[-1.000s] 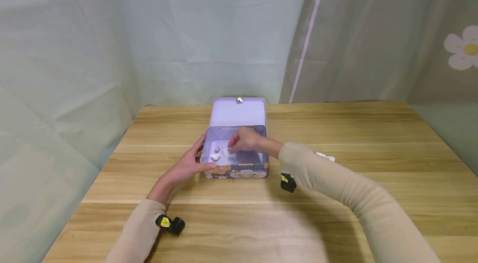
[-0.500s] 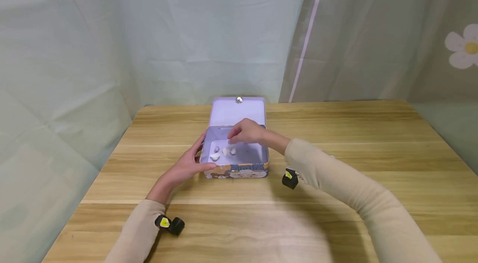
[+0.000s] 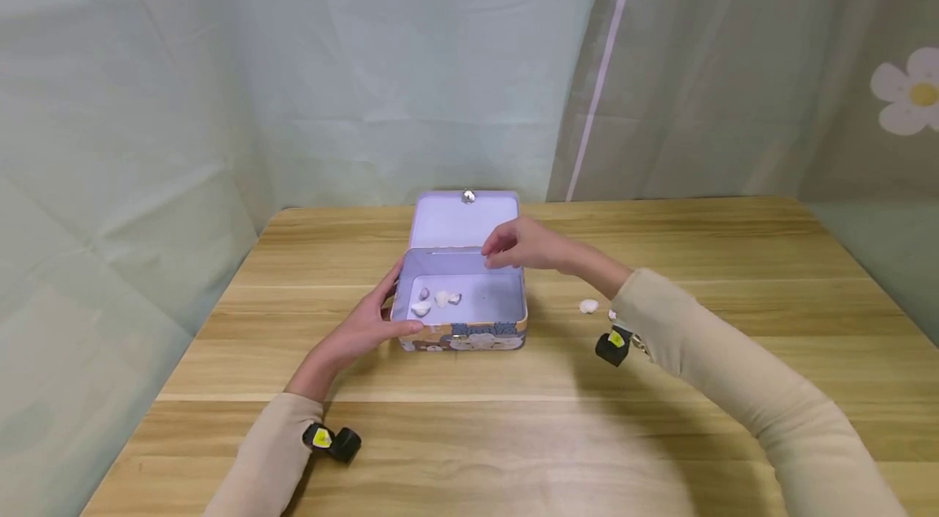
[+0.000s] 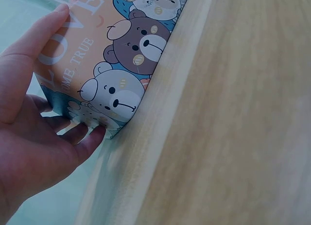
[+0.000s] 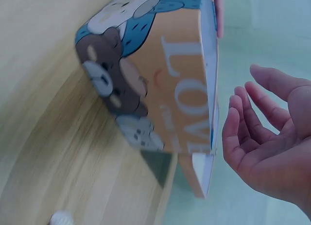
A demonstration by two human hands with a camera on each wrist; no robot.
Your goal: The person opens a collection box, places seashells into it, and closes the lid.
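Note:
A small tin box [image 3: 462, 335] with a bear print stands open on the wooden table, its lilac lid [image 3: 465, 219] raised at the back. Three small pale shells [image 3: 438, 301] lie inside at the left. My left hand [image 3: 370, 323] holds the box's left side, thumb on the front rim and fingers against the side wall [image 4: 82, 74]. My right hand [image 3: 522, 245] hovers empty above the box's back right corner with loosely bent fingers [image 5: 252, 132], touching nothing. The box's printed side [image 5: 170, 89] shows in the right wrist view.
A white shell [image 3: 588, 306] lies on the table [image 3: 734, 272] to the right of the box, also seen as a pale shell [image 5: 60, 217] in the right wrist view. Curtains hang close behind the table's far edge.
My right hand has lifted out of the box and drawn back to the right, leaving a third shell inside. The left hand has kept its hold on the box.

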